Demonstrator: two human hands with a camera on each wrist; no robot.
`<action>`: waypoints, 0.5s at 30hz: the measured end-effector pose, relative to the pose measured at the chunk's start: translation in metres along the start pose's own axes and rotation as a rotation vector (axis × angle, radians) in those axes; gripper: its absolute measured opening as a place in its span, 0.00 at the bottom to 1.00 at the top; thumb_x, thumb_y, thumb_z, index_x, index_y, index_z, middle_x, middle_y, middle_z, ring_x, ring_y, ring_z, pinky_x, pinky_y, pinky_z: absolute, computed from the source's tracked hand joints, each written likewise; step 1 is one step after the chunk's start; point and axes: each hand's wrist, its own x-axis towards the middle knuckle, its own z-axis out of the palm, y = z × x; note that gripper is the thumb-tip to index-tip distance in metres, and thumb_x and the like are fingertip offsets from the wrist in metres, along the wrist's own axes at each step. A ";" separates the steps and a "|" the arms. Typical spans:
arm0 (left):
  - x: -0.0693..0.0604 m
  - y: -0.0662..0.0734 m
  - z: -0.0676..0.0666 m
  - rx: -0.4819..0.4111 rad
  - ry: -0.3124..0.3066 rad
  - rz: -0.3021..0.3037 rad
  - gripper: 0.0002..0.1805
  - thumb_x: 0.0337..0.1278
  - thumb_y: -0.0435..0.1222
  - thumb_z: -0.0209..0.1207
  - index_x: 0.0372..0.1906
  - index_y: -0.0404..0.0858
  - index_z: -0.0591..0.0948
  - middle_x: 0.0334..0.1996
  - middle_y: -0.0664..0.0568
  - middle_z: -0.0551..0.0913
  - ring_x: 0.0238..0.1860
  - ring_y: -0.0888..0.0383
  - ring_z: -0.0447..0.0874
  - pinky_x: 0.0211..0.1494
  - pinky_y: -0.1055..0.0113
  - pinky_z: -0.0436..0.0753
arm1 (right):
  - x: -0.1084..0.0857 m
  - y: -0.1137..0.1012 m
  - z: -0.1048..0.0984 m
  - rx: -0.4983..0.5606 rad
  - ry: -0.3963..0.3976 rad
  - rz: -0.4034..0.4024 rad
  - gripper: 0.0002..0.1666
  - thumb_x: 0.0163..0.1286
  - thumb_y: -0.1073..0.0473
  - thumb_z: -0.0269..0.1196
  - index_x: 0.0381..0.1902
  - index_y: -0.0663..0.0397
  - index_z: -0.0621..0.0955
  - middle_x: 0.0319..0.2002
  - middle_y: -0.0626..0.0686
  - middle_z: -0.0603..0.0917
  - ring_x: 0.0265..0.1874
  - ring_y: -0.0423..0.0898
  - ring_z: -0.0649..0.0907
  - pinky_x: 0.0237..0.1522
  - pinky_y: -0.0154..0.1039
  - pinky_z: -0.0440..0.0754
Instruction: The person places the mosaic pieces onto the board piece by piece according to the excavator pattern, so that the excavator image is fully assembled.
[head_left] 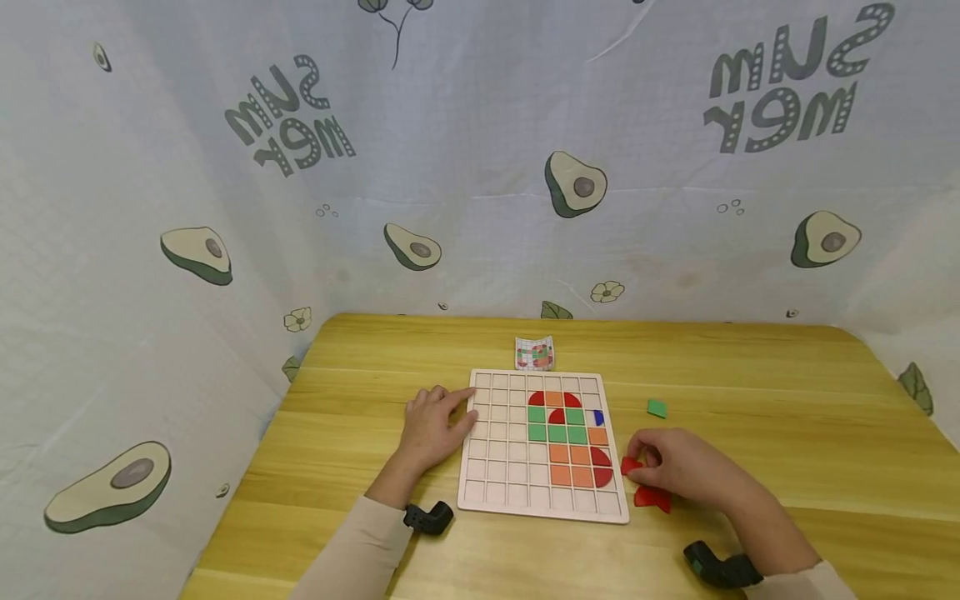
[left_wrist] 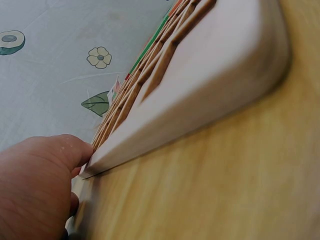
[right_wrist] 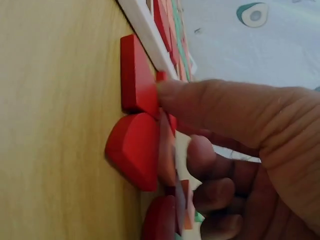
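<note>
A pale wooden grid board (head_left: 495, 496) lies on the table, with red, orange, green and blue pieces in its cells. My left hand (head_left: 431, 429) rests at the board's left edge, thumb and forefinger touching its rim; the left wrist view shows a fingertip against the board's side (left_wrist: 165, 120). Beyond the right edge, my right hand (head_left: 686, 467) pinches a red block (head_left: 631, 465) between thumb and fingers. Other red blocks (head_left: 653, 498) lie just below that hand. Seen from the right wrist, a rounded red block (right_wrist: 134, 150) and a straight-edged red block (right_wrist: 136, 75) are close to the thumb.
A small printed card (head_left: 534, 354) with a coloured grid pattern stands behind the board. One green piece (head_left: 657, 408) lies on the table to the right of the board. A patterned white cloth (head_left: 480, 275) hangs behind the wooden table (head_left: 750, 367).
</note>
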 end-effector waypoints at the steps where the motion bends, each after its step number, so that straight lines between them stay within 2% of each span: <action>1: 0.000 0.000 0.000 0.001 -0.002 0.000 0.24 0.67 0.52 0.60 0.65 0.53 0.82 0.32 0.57 0.75 0.35 0.58 0.63 0.43 0.62 0.60 | 0.001 0.000 0.000 -0.009 0.024 0.014 0.11 0.63 0.51 0.73 0.36 0.47 0.82 0.22 0.47 0.73 0.17 0.42 0.72 0.20 0.34 0.69; 3: 0.000 0.000 0.001 0.004 0.000 0.001 0.24 0.67 0.52 0.60 0.65 0.54 0.82 0.32 0.57 0.75 0.35 0.59 0.63 0.43 0.63 0.60 | 0.004 0.001 0.000 -0.033 0.069 0.033 0.12 0.65 0.50 0.72 0.37 0.48 0.81 0.22 0.47 0.73 0.15 0.43 0.72 0.18 0.35 0.70; 7: 0.000 0.000 0.001 0.004 0.005 0.007 0.24 0.67 0.52 0.60 0.64 0.53 0.82 0.33 0.57 0.75 0.35 0.59 0.63 0.43 0.63 0.60 | 0.007 0.003 0.000 -0.100 0.140 0.052 0.16 0.65 0.46 0.71 0.40 0.49 0.81 0.22 0.47 0.73 0.17 0.43 0.72 0.20 0.36 0.69; 12: 0.000 0.000 0.000 0.004 -0.006 -0.004 0.24 0.67 0.53 0.59 0.65 0.54 0.82 0.32 0.57 0.74 0.35 0.59 0.63 0.43 0.63 0.59 | 0.009 0.007 -0.001 -0.061 0.116 0.020 0.19 0.67 0.50 0.70 0.52 0.50 0.82 0.24 0.47 0.73 0.18 0.43 0.72 0.19 0.35 0.69; 15: 0.000 0.000 -0.001 0.001 -0.004 -0.006 0.24 0.67 0.53 0.59 0.65 0.54 0.82 0.32 0.57 0.74 0.35 0.59 0.63 0.42 0.63 0.59 | 0.010 0.008 -0.001 -0.055 0.105 -0.006 0.15 0.67 0.54 0.69 0.50 0.50 0.83 0.24 0.47 0.73 0.19 0.42 0.72 0.20 0.35 0.69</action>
